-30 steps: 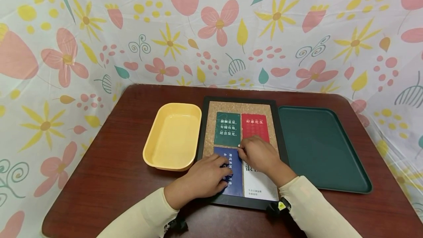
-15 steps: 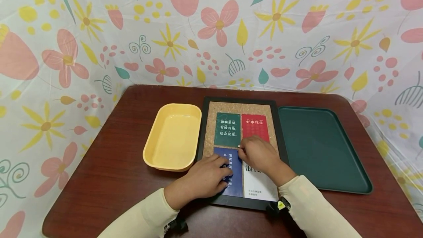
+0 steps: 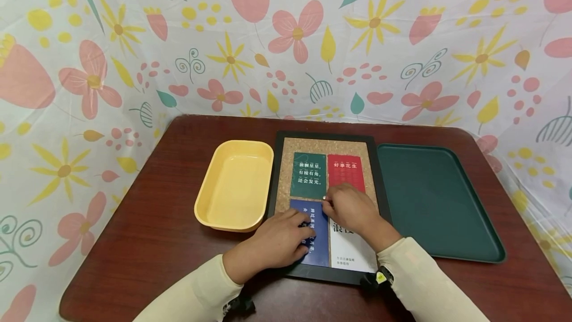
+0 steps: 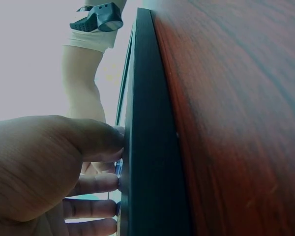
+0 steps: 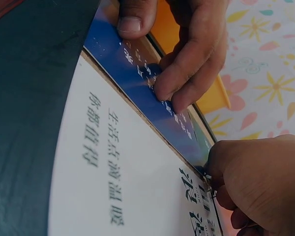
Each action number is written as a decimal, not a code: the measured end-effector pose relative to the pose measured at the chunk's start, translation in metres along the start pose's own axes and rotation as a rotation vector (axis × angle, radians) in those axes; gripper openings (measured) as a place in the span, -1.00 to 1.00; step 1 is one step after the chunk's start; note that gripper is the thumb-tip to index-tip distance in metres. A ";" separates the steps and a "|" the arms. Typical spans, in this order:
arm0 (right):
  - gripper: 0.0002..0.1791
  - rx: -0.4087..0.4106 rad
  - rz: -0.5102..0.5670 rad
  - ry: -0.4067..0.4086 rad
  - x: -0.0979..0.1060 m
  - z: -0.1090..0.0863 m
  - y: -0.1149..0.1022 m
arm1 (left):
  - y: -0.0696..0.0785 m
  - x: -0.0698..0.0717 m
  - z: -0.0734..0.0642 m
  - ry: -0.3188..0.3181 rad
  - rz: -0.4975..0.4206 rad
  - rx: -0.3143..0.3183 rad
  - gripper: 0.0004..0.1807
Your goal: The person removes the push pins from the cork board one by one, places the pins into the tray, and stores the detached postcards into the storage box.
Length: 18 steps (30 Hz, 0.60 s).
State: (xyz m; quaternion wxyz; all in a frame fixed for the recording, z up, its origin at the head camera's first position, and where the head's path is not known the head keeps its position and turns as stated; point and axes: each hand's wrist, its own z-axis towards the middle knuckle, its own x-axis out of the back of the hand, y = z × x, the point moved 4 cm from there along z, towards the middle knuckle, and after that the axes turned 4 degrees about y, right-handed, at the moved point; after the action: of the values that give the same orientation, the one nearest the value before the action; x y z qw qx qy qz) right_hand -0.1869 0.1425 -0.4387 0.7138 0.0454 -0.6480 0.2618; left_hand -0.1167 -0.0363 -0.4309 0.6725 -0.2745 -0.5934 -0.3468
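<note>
A black-framed cork board [image 3: 283, 178] lies on the table with a green card [image 3: 308, 189], a red card [image 3: 343, 162], a blue card [image 3: 319, 257] and a white card [image 3: 350, 250] on it. My left hand [image 3: 280, 240] rests on the blue card, fingertips pressing its surface and thumb near the lower edge. Where the cards meet, my right hand [image 3: 350, 207] pinches a small pin [image 3: 324, 198] with a light head, mostly hidden by the fingers. In the right wrist view the right hand [image 5: 260, 172] is close over the corner of the white card.
A yellow plastic tub [image 3: 234, 188] stands left of the board. On its right lies a dark green tray [image 3: 440, 202]. Both sit on the reddish-brown table [image 3: 147, 212], with a flower-patterned curtain [image 3: 250, 63] behind and at the sides.
Both hands stay where they were, with only a very slight shift of the whole head view. The cards and board have not moved.
</note>
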 end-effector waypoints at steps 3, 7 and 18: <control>-0.84 -0.003 0.002 0.000 -0.001 0.000 0.000 | 0.000 0.000 0.000 -0.001 0.005 0.001 -0.69; -0.88 -0.002 0.004 0.005 -0.001 0.000 0.000 | 0.000 -0.001 0.000 0.000 0.006 0.003 -0.69; -0.77 -0.002 -0.005 0.007 -0.001 0.000 0.000 | 0.000 -0.001 0.000 0.006 0.004 -0.001 -0.70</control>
State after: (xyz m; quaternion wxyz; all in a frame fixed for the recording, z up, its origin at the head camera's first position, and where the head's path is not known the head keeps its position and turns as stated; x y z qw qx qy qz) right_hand -0.1865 0.1424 -0.4398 0.7166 0.0455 -0.6458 0.2596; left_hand -0.1166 -0.0363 -0.4321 0.6747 -0.2749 -0.5908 -0.3467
